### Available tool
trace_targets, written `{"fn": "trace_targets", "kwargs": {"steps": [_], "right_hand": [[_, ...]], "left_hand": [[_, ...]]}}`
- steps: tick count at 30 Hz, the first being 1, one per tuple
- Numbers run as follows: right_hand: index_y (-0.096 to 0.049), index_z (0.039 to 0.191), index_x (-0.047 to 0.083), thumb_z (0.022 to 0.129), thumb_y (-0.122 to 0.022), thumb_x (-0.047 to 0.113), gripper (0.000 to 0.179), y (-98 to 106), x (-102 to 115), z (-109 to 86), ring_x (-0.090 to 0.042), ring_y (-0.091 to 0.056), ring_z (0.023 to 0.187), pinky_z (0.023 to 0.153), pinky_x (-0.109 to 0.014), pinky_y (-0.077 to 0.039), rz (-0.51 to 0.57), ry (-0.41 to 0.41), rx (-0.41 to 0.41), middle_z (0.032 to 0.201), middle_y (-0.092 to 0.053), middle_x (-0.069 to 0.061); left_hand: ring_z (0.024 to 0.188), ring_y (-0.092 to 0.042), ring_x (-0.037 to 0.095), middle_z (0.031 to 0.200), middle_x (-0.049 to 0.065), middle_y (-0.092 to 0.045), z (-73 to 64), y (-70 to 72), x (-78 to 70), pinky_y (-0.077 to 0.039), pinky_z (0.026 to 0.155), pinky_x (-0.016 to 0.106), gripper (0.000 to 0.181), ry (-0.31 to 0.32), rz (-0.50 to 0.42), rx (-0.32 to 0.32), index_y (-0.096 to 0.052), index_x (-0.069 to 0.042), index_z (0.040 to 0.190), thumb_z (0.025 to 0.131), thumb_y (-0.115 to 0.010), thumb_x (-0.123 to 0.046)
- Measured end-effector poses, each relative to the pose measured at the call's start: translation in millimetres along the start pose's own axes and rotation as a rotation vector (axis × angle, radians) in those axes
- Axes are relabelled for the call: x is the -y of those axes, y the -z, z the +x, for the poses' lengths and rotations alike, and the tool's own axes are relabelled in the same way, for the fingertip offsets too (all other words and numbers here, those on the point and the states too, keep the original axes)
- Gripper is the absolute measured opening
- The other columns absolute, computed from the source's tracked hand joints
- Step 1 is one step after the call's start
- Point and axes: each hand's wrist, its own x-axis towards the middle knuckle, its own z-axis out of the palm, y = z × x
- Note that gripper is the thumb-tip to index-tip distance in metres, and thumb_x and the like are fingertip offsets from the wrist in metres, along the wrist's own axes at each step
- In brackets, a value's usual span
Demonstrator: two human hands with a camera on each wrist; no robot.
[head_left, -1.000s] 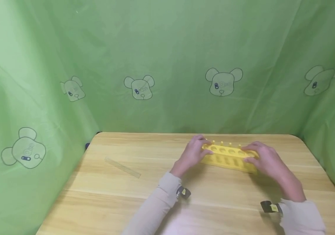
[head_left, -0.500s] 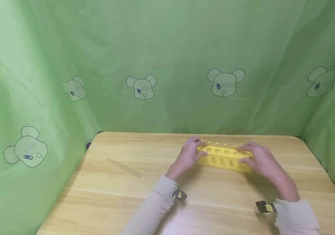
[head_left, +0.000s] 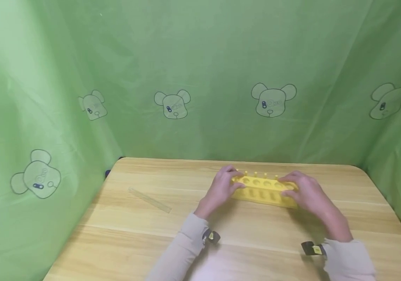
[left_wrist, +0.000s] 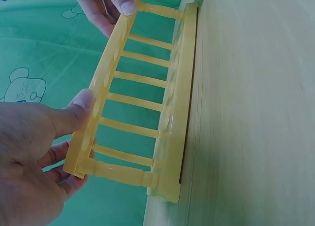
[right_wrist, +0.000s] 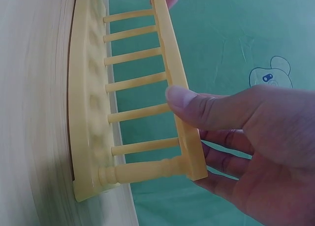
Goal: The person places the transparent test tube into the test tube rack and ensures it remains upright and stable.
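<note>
A yellow test tube rack [head_left: 261, 187] stands upright at the back right of the table, with round holes along its top and a row of short pegs behind. My left hand [head_left: 218, 190] grips the left end of its top plate, thumb in front and fingers behind. At the opposite end, my right hand [head_left: 307, 191] pinches the same plate in the same way. In the left wrist view, the rack's base [left_wrist: 172, 132] lies along the tabletop, and thin posts join it to the top plate. A clear tube [head_left: 150, 200] lies slantwise on the table, left of the rack.
The wooden table [head_left: 256, 242] has rounded back corners. Green curtains [head_left: 207, 58] printed with bear heads hang behind it and along both sides. Dark cameras sit on both wrists, the left wrist camera [head_left: 211, 236] and the right wrist camera [head_left: 312, 248].
Both hands and the rack between them have moved to the left across the table. The grip at each end looks the same, and the clear tube stays where it lay.
</note>
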Motion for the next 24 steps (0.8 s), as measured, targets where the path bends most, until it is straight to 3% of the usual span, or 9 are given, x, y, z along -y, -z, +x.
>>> {"fn": "trace_targets", "kwargs": {"steps": [13,24], "right_hand": [[-0.068,0.126,-0.003,0.084,-0.082,0.004,0.045,-13,13,9.6,-0.053,-0.056,0.118,0.100,-0.068,-0.047,0.021,0.013,0.009,0.130,-0.060,-0.030],[-0.068,0.126,-0.003,0.084,-0.082,0.004,0.045,-18,22,16.1,-0.052,-0.056,0.119,0.101,-0.068,-0.047,0.034,0.019,-0.005,0.130,-0.060,-0.029]], "left_hand": [[0.101,-0.061,0.026,0.110,0.009,-0.064,-14.5,9.7,14.6,-0.052,0.086,0.019,0.040,0.002,-0.034,-0.028,-0.073,-0.005,0.122,0.087,-0.081,-0.024],[0.102,-0.062,0.026,0.109,0.006,-0.063,-17.2,18.9,22.8,-0.053,0.088,0.019,0.041,0.003,-0.025,-0.040,-0.073,-0.005,0.122,0.087,-0.081,-0.025]]}}
